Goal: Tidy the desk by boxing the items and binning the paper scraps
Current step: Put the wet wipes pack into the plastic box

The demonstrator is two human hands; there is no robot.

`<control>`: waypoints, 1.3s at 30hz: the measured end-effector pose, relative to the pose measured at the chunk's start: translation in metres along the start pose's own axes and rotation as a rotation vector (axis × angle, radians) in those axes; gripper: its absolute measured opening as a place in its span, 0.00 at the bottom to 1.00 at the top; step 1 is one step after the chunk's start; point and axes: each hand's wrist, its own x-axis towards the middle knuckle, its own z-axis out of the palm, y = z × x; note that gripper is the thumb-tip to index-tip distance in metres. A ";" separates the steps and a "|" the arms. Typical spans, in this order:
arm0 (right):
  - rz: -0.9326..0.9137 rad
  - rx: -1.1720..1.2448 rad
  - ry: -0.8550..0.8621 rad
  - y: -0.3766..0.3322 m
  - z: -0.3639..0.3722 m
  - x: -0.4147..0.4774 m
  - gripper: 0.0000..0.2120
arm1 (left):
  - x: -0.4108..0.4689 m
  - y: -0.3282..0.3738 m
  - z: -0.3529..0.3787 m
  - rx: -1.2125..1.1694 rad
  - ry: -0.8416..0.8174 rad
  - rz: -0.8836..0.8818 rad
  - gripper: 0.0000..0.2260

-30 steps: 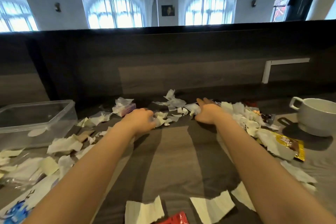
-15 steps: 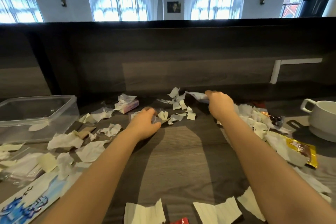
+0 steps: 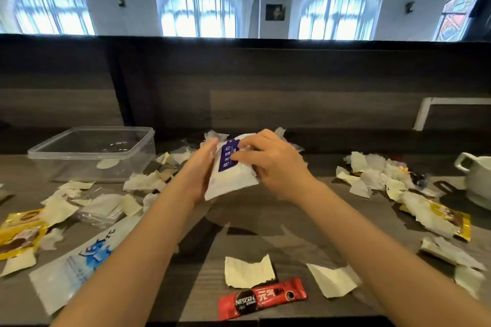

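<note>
Above the middle of the desk, a white wipes packet (image 3: 231, 178) with a purple label is held up between both hands. My left hand (image 3: 198, 170) presses flat against its left edge. My right hand (image 3: 271, 162) pinches its top right part, with a small paper scrap under the fingertips. A clear plastic box (image 3: 91, 152) stands open at the back left, with one scrap inside. Torn paper scraps (image 3: 248, 271) lie scattered across the desk, thick at the right (image 3: 372, 175) and left (image 3: 143, 182).
A red Nescafe stick (image 3: 261, 297) lies near the front edge. Yellow snack packets lie at far left (image 3: 18, 233) and right (image 3: 451, 218). A white and blue packet (image 3: 79, 260) lies front left. A white mug (image 3: 478, 180) stands at the right. A dark partition (image 3: 239, 82) backs the desk.
Both hands left the scraps on the desk and came together, lifting the white wipes packet between them. The camera tilted down, revealing the red stick.
</note>
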 end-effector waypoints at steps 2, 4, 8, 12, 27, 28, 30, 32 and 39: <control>-0.013 0.044 0.019 -0.013 0.000 0.000 0.15 | -0.017 0.002 -0.003 0.124 0.091 -0.016 0.16; 0.030 0.077 0.027 -0.026 0.000 -0.003 0.13 | -0.031 -0.003 -0.008 0.211 0.175 -0.016 0.12; 0.353 0.186 0.049 -0.050 -0.009 -0.016 0.13 | -0.057 -0.010 -0.013 0.165 0.247 -0.003 0.13; 0.605 0.258 0.003 -0.069 -0.030 -0.038 0.08 | -0.075 -0.011 -0.005 0.146 0.347 0.086 0.16; 0.670 0.384 -0.364 -0.119 -0.040 -0.121 0.09 | -0.138 -0.079 -0.019 0.007 0.423 0.295 0.11; 0.684 0.385 -0.374 -0.119 -0.040 -0.119 0.07 | -0.139 -0.079 -0.018 -0.017 0.417 0.291 0.09; 0.688 0.379 -0.378 -0.119 -0.041 -0.118 0.06 | -0.141 -0.077 -0.018 -0.063 0.410 0.283 0.05; 0.702 0.371 -0.346 -0.120 -0.041 -0.120 0.07 | -0.142 -0.077 -0.017 -0.061 0.415 0.292 0.06; 0.916 0.613 0.021 -0.129 -0.048 -0.123 0.08 | -0.153 -0.080 -0.014 0.002 0.375 0.350 0.07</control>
